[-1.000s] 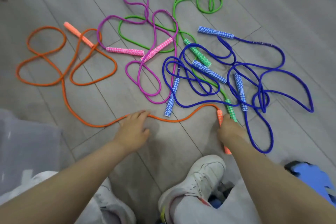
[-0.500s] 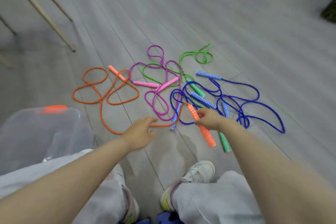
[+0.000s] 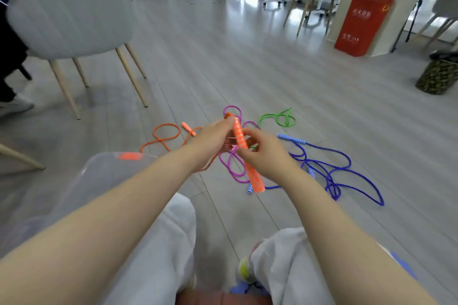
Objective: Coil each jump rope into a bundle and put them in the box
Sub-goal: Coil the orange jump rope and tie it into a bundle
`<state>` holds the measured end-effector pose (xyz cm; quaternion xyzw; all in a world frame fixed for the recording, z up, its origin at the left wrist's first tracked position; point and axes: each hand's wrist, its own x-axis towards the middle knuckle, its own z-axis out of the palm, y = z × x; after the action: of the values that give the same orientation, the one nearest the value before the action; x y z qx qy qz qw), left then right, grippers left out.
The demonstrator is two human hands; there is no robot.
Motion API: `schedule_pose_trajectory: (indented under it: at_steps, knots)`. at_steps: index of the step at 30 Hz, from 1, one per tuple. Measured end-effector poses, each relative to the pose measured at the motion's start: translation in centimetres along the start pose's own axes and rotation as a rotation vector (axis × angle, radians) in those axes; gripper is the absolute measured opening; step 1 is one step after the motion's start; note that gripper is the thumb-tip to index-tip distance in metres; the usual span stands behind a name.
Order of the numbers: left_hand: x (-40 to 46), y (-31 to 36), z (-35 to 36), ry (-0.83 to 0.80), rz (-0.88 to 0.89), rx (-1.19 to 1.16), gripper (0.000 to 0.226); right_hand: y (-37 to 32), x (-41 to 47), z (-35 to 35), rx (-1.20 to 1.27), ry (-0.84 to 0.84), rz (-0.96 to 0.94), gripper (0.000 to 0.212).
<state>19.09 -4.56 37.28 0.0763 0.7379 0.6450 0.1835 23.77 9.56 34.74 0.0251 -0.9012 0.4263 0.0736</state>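
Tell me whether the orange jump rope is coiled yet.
Not coiled: orange jump rope lies in loose loops on the floor; right hand holds one handle.

The right hand [image 3: 266,156] grips an orange handle [image 3: 244,153]. The left hand [image 3: 210,141] touches its top. Ropes lie on the floor [image 3: 247,69].

A grey chair [image 3: 71,15] on pale wooden legs stands at the left on the grey plank floor [image 3: 223,62], a red cabinet [image 3: 361,23] against a pillar and a dark patterned bin [image 3: 437,74] at the right
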Motion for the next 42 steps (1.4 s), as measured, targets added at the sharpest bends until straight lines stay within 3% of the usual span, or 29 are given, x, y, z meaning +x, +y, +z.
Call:
schedule_pose_trajectory:
  at_steps: [5, 9, 15, 20, 23, 28, 34, 36, 38, 42]
  knots:
    - [-0.9, -1.8, -1.8, 0.088, -0.028, -0.097, 0.026, -1.5, -1.7, 2.9, -0.17, -0.014, -0.088, 0.036]
    - [0.3, -3.2, -3.3, 0.097, 0.004, 0.007, 0.025, -0.5, -0.5, 3.9, -0.125, -0.016, 0.031, 0.028]
    - [0.9, -2.1, -3.9, -0.178, 0.026, 0.134, 0.024, 1.8, 1.7, 3.4, -0.1, -0.094, 0.021, 0.056]
    - [0.7, -0.8, -3.6, -0.433, 0.054, 0.142, 0.022, 2.4, 2.2, 3.4, 0.14, -0.206, 0.013, 0.028]
    - [0.6, 0.0, -4.5, -0.507, 0.105, 0.053, 0.028, 3.1, 2.3, 2.9, 0.093, -0.307, 0.096, 0.006]
    - [1.2, 1.1, -7.2, -0.329, 0.145, -0.292, 0.026, 4.4, 2.4, 1.1, -0.026, -0.359, 0.242, 0.009]
    - [2.0, 1.2, -10.4, 0.106, 0.115, -0.743, 0.029, 4.3, 3.1, -1.8, -0.062, -0.146, 0.286, 0.002]
    - [2.3, 0.4, -10.4, 0.206, 0.071, -0.662, 0.031, 4.3, 3.4, -2.5, -0.037, 0.02, 0.307, 0.006]
    - [2.4, -0.3, -9.6, 0.235, 0.032, -0.458, 0.031, 3.6, 3.5, -2.8, 0.19, 0.18, 0.345, 0.005]
    - [1.8, -0.9, -7.3, 0.096, -0.028, -0.162, 0.028, 1.1, 2.8, -2.3, 0.571, 0.16, 0.314, 0.009]
